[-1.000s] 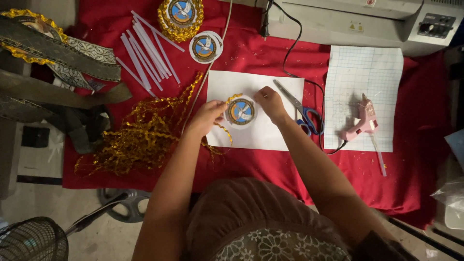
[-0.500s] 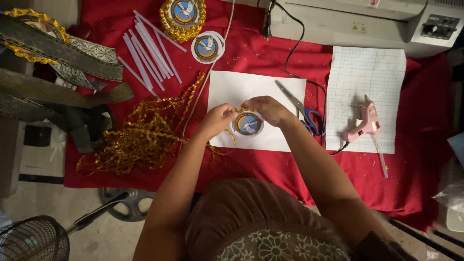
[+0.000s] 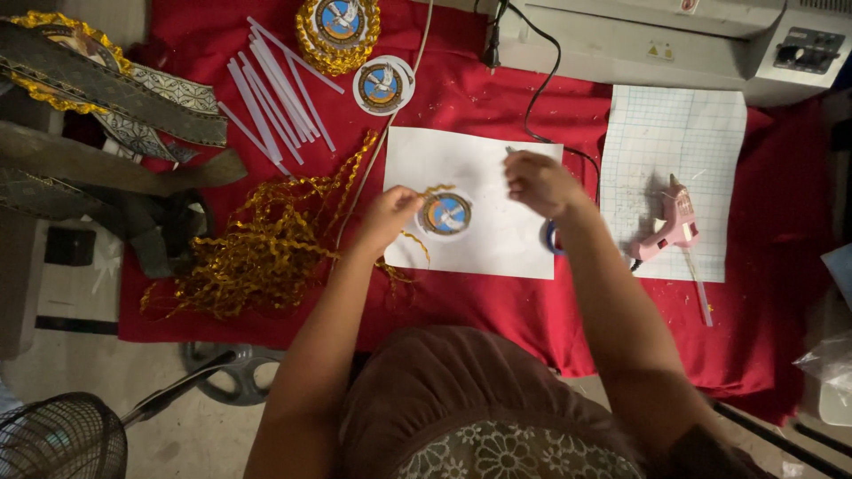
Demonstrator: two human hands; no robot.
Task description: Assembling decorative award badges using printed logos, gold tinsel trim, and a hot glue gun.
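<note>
Both hands' grips unclear: left hand (image 3: 390, 217) touches flat round badge (image 3: 445, 214), right hand (image 3: 540, 182) above

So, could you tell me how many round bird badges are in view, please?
3: one gold-trimmed badge at the top edge, one plain badge just below it, and one badge on the white paper beside the left hand.

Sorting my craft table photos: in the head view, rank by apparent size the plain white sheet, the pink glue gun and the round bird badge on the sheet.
1. Plain white paper sheet
2. Pink glue gun
3. Round blue-and-gold bird badge, though close to the gun.
</note>
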